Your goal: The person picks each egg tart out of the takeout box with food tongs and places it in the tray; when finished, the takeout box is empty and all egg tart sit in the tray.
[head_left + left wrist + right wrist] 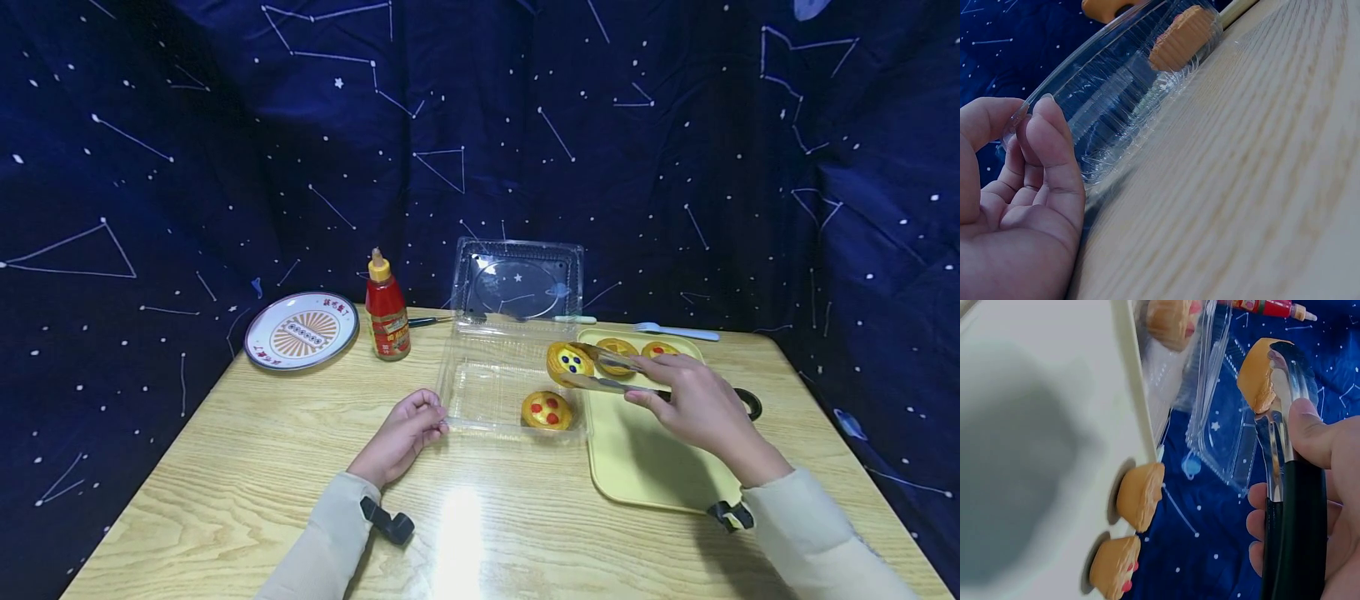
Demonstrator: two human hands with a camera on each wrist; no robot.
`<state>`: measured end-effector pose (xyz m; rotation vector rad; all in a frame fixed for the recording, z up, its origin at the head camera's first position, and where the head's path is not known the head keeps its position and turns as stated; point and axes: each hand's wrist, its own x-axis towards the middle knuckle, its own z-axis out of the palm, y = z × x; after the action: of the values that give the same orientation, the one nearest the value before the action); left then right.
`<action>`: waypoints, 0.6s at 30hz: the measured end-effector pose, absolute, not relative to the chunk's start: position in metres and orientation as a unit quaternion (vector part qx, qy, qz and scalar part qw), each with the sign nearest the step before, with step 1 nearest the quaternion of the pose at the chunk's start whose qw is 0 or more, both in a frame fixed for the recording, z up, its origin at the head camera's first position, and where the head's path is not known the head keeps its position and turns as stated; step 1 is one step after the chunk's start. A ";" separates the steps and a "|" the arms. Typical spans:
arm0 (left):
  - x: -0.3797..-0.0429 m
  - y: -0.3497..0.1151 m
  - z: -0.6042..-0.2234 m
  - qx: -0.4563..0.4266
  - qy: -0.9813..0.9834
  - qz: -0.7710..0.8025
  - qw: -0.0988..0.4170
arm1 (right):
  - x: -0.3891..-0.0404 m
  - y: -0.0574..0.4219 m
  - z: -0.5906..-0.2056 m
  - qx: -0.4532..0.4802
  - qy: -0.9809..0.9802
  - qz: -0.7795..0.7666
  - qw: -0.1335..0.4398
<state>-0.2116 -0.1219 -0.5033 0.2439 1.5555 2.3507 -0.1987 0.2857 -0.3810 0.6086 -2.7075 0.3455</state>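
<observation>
My left hand [405,433] pinches the near left corner of a clear plastic clamshell box [483,383], its thumb and fingertips on the rim. The lid [517,283] stands raised at the back. Inside the box, at the near right, sits an egg tart with red dots [547,410]. My right hand [693,408] grips black-handled metal tongs [1297,519]. Between the tong tips is a tart with dark blue dots [567,363], held tilted above the box's right side. Two more tarts, a plain-looking one [1141,497] and a red-dotted one [1114,567], sit on the yellow tray [645,467].
A red squeeze bottle with a yellow cap [387,312] stands left of the box, beside a patterned plate [258,337]. A pale blue fork [678,332] lies behind the tray. Thin utensils lie behind the box. A dark starry cloth [225,167] hangs behind the table.
</observation>
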 end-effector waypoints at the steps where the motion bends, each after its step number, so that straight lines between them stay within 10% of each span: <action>1: -0.211 -0.122 -0.503 0.087 0.543 0.821 0.155 | -0.198 0.288 -0.381 0.213 -0.954 0.123 0.174; 18: -0.211 -0.122 -0.502 0.090 0.542 0.821 0.158 | -0.189 0.328 -0.385 0.182 -0.959 0.100 0.193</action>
<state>-0.2113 -0.1216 -0.5019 0.2578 1.5500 2.3470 -0.1890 0.3280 -0.3849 0.5103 -2.6902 0.2807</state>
